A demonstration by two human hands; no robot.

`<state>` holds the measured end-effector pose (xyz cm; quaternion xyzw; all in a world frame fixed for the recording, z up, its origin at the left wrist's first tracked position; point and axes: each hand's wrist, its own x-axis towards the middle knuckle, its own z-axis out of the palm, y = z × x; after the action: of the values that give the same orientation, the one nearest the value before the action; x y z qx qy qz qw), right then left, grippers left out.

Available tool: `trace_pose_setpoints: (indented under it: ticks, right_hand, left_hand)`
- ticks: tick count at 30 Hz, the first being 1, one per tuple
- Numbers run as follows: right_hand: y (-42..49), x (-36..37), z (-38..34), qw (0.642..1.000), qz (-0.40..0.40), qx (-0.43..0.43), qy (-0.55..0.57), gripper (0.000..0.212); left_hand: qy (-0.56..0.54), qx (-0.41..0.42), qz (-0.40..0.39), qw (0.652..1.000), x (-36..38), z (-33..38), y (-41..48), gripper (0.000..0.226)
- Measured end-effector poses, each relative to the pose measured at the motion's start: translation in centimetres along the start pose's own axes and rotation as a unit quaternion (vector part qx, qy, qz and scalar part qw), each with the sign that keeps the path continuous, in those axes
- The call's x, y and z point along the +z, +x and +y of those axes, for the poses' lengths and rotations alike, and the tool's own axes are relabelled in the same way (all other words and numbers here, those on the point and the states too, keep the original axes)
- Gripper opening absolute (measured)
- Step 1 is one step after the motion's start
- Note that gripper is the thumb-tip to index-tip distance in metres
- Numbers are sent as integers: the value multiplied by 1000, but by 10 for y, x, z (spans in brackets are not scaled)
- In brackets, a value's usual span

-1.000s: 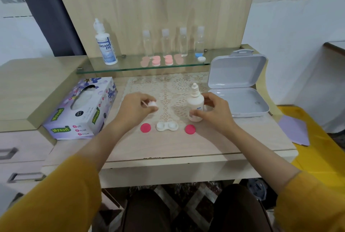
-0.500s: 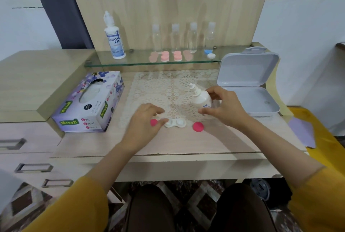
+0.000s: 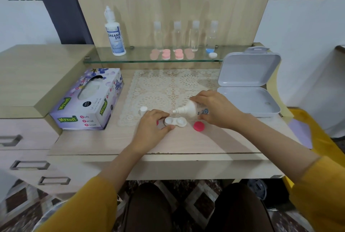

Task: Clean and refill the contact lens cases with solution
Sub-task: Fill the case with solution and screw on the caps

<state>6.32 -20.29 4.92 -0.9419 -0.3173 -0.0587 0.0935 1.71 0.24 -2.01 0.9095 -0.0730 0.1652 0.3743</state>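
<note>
Near the front edge of the worktop (image 3: pixel 186 144), we see the left hand (image 3: pixel 153 127) curled round the left end of the white lens case (image 3: pixel 176 122). The forefinger is behind the case and the thumb in front, pinching it in place. The right hand (image 3: pixel 218 110) grips the small solution bottle (image 3: pixel 193 109) with fingers wrapped over its body. The bottle is tipped almost flat, its nozzle pointing left just over the case; we cannot tell whether the tip touches. One pink cap (image 3: pixel 198 126) lies just right of the case, and another pink cap (image 3: pixel 157 123) peeks from under the left hand. A white bottle cap (image 3: pixel 143 109) stands at the front left corner of the lace mat (image 3: pixel 168 86).
</note>
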Motion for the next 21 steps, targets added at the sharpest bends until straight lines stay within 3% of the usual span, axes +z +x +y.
trace_pose_setpoints:
  ticks: [7, 14, 21]
  right_hand:
    - [9, -3, -8, 992, -23, -51, -115, 53]
    - [15, -10, -14, 985, -18, -85, -148, 53]
    - [21, -19, -22, 983, -51, -67, -166, 50]
  left_hand:
    - [-17, -12, -2, 1000, -1, -1, 0, 17]
    - [-15, -6, -6, 1000, -1, -2, 0, 16]
    - [-9, -3, -2, 1000, 0, -3, -1, 17]
